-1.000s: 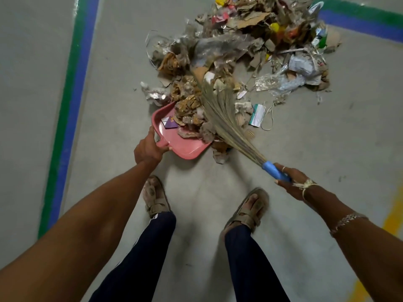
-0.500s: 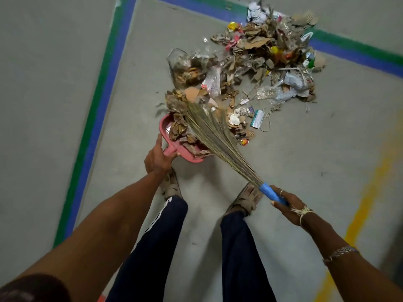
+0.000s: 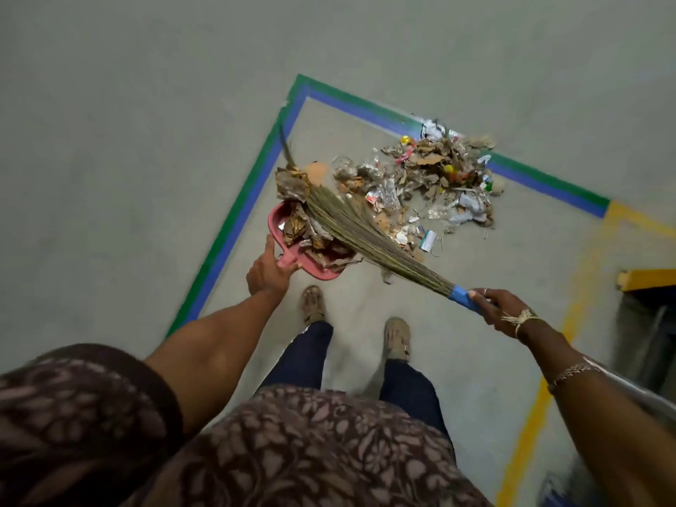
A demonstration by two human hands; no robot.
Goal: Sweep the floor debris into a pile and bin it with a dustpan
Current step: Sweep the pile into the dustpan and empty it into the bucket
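Left hand point(image 3: 265, 274) has its fingers curled round the short handle of the pink dustpan point(image 3: 275, 218), thumb stretched along the pan's near edge; right hand point(image 3: 497, 311) is clamped on the blue grip point(image 3: 461, 295) of a grass broom point(image 3: 365, 232), with a string tie at the wrist. From the pan, the broom's bristles slant across the load of brown leaves and torn card point(image 3: 303, 228) heaped inside it, their tips reaching past the pan's far rim. Whether the pan sits on the floor point(image 3: 109, 177) or hangs just above it cannot be told. Beyond the pan and to its right lies the debris pile point(image 3: 431, 177), a spread of cardboard scraps, clear wrappers and coloured bits, its far edge touching a green and blue floor line point(image 3: 234, 228) that also runs past the pan's left side. Near the pan, on the person's side, stand two sandalled feet point(image 3: 312, 303); a yellow floor line point(image 3: 578, 305) runs well to its right
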